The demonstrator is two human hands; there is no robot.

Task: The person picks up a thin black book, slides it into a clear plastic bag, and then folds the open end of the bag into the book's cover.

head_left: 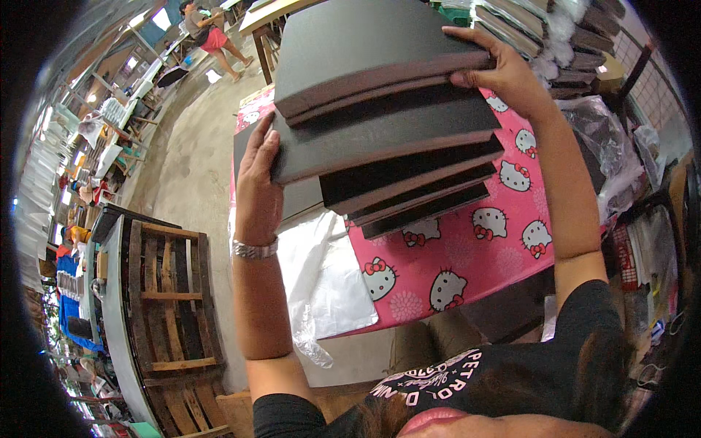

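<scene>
A stack of flat black slabs [380, 47] with dark brownish edges leans unevenly over the table, its layers fanned out toward me. My right hand [504, 73] grips the right edge of the upper slabs, fingers on top and thumb beneath. At the left, my left hand [259, 171] presses on the corner of a wider black slab [387, 131] under them, its fingers along that side. Several more black slabs [431, 182] jut out below at an angle. Whether these slabs are hollow boxes or solid boards, I cannot tell.
A pink tablecloth [467, 255] with cat faces covers the table. White plastic sheets [321, 266] lie at its left front. Wooden pallets [171, 292] stand at left. Plastic-wrapped dark goods [584, 51] are piled far right. Another person [208, 33] stands in the far left aisle.
</scene>
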